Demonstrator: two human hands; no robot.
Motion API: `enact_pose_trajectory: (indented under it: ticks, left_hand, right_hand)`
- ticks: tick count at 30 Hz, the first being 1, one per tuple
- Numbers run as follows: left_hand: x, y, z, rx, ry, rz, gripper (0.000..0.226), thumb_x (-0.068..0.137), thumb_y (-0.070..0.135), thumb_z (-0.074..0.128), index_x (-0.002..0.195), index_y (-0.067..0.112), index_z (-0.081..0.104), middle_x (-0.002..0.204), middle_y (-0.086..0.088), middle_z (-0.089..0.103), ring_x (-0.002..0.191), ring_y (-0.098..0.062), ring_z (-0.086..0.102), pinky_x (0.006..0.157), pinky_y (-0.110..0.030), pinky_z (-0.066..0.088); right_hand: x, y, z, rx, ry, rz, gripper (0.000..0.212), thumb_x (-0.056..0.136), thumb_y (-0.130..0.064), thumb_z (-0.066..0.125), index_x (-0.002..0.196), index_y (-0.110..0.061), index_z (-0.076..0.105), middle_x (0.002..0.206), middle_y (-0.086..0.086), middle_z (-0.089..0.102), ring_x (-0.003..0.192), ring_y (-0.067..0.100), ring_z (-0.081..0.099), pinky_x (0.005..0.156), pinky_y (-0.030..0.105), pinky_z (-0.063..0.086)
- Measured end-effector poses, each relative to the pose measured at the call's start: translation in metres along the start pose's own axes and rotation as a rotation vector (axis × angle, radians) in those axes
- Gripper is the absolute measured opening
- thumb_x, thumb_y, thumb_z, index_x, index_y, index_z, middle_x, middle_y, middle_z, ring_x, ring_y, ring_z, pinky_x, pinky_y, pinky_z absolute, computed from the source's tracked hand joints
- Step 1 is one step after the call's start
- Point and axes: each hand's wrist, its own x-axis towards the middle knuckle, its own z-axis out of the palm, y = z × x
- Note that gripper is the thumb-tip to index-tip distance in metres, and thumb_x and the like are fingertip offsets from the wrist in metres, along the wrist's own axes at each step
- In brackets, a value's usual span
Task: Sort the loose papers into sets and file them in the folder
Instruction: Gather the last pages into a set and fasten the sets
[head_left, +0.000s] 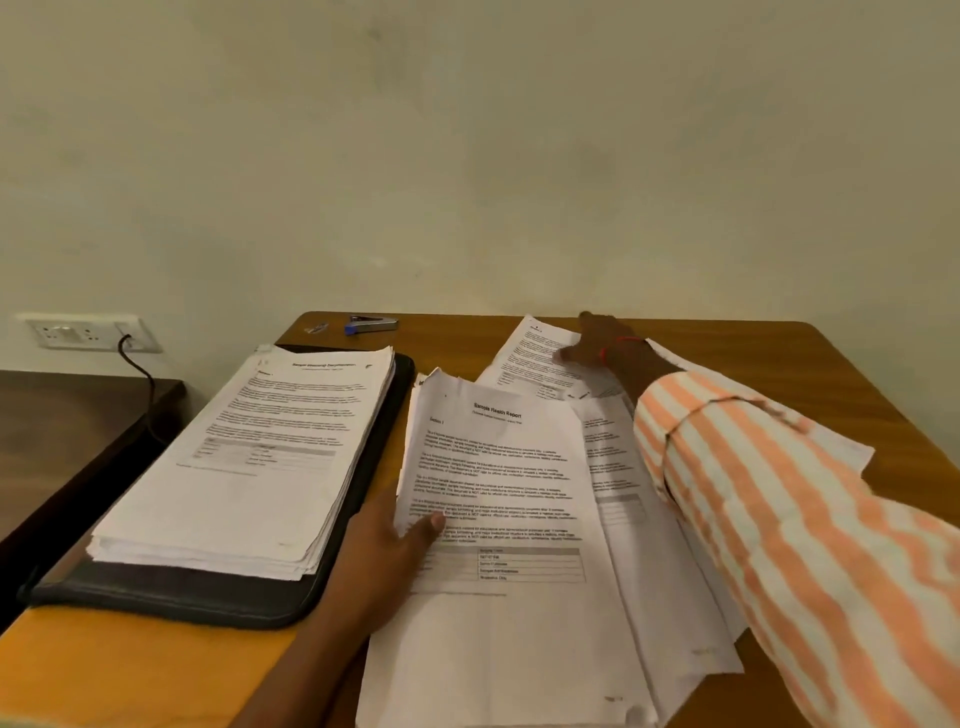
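Observation:
A thick stack of printed papers (249, 457) lies on an open black folder (208, 597) at the left of the wooden desk. In the middle lies a set headed "Sample Health Report" (509, 519); my left hand (395, 545) grips its left edge, thumb on top. More loose sheets (618, 493) fan out underneath to the right. My right hand (597, 343), in an orange-striped sleeve, reaches to the far side and rests on a loose printed sheet (535, 353) near the wall. Whether its fingers pinch that sheet cannot be told.
A blue and silver stapler (371, 325) and a small clip-like item (316, 328) lie at the desk's far edge by the wall. A wall socket with a black cable (88, 332) is at the left, above a lower dark table (62, 426).

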Motion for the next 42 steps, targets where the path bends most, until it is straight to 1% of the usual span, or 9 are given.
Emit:
enact_pose_trajectory:
  ticks: [12, 15, 19, 25, 29, 34, 36, 39, 42]
  left_hand:
    - [-0.002, 0.0, 0.0, -0.034, -0.008, -0.047, 0.031, 0.095, 0.024, 0.069, 0.125, 0.026, 0.063, 0.113, 0.012, 0.075, 0.101, -0.008, 0.072, 0.086, -0.028, 0.06]
    - [0.0, 0.001, 0.0, -0.028, 0.002, -0.074, 0.027, 0.094, 0.023, 0.07, 0.121, 0.019, 0.067, 0.107, 0.011, 0.076, 0.096, -0.005, 0.073, 0.08, -0.022, 0.06]
    - [0.001, 0.001, 0.0, -0.031, 0.002, -0.073, 0.026, 0.094, 0.024, 0.069, 0.12, 0.021, 0.067, 0.106, 0.011, 0.076, 0.095, -0.005, 0.073, 0.074, -0.017, 0.058]
    - [0.002, 0.001, 0.001, -0.055, 0.003, -0.048, 0.025, 0.094, 0.024, 0.07, 0.116, 0.032, 0.063, 0.105, 0.012, 0.076, 0.092, -0.007, 0.074, 0.073, -0.019, 0.059]
    - [0.003, 0.0, 0.001, -0.062, 0.013, -0.042, 0.021, 0.094, 0.023, 0.07, 0.115, 0.024, 0.066, 0.102, 0.01, 0.077, 0.089, -0.007, 0.074, 0.068, -0.016, 0.057]
    - [0.003, -0.002, 0.0, -0.057, -0.009, -0.026, 0.022, 0.095, 0.023, 0.068, 0.117, 0.018, 0.067, 0.104, 0.007, 0.076, 0.091, -0.008, 0.074, 0.069, -0.017, 0.058]
    - [0.003, -0.002, -0.001, -0.05, -0.007, -0.014, 0.021, 0.096, 0.022, 0.068, 0.116, 0.018, 0.067, 0.104, 0.008, 0.076, 0.091, -0.006, 0.074, 0.069, -0.016, 0.057]
    - [0.004, 0.0, 0.0, -0.053, -0.006, -0.023, 0.022, 0.095, 0.02, 0.069, 0.116, 0.02, 0.064, 0.103, 0.012, 0.073, 0.088, 0.001, 0.071, 0.066, -0.011, 0.054]
    - [0.001, 0.002, -0.001, -0.064, -0.025, -0.01, 0.023, 0.096, 0.017, 0.068, 0.118, 0.02, 0.063, 0.102, 0.015, 0.07, 0.084, 0.007, 0.069, 0.064, -0.006, 0.051]
  right_hand:
    - [0.035, -0.004, 0.01, 0.024, -0.108, 0.039, 0.074, 0.07, -0.068, 0.078, 0.11, -0.008, 0.063, 0.094, 0.006, 0.065, 0.087, 0.027, 0.064, 0.083, 0.038, 0.055]
    - [0.037, -0.003, 0.012, 0.041, -0.106, 0.054, 0.076, 0.062, -0.074, 0.078, 0.103, -0.012, 0.063, 0.099, 0.01, 0.065, 0.086, 0.027, 0.062, 0.077, 0.036, 0.054]
    - [0.037, -0.005, 0.014, 0.013, -0.067, 0.026, 0.082, 0.071, -0.07, 0.075, 0.122, -0.008, 0.061, 0.114, 0.012, 0.065, 0.103, 0.031, 0.061, 0.08, 0.034, 0.045]
    - [0.017, -0.02, 0.007, 0.118, 0.076, -0.05, 0.054, 0.084, -0.027, 0.075, 0.129, -0.01, 0.049, 0.127, 0.017, 0.06, 0.118, 0.038, 0.056, 0.094, 0.041, 0.045]
    - [0.013, -0.037, -0.002, 0.423, 0.264, -0.131, 0.036, 0.087, -0.013, 0.069, 0.12, -0.012, 0.054, 0.111, 0.014, 0.065, 0.1, 0.033, 0.062, 0.079, 0.034, 0.048]
    - [-0.008, -0.067, -0.055, 0.744, 0.566, -0.276, 0.023, 0.093, -0.011, 0.066, 0.114, -0.009, 0.055, 0.095, -0.001, 0.057, 0.08, 0.012, 0.052, 0.063, 0.012, 0.036]
    - [-0.025, -0.076, -0.085, 0.846, 0.658, -0.342, 0.015, 0.094, -0.01, 0.064, 0.104, -0.011, 0.053, 0.088, -0.008, 0.056, 0.075, 0.003, 0.052, 0.059, 0.007, 0.041]
    - [-0.049, -0.077, -0.132, 0.959, 0.634, -0.407, 0.017, 0.09, -0.013, 0.066, 0.105, -0.011, 0.057, 0.099, -0.005, 0.065, 0.085, 0.005, 0.063, 0.075, 0.02, 0.056]
    - [-0.088, -0.061, -0.168, 1.152, 0.383, -0.541, 0.036, 0.089, -0.008, 0.072, 0.122, -0.004, 0.059, 0.119, 0.009, 0.07, 0.105, 0.023, 0.071, 0.088, 0.04, 0.059]
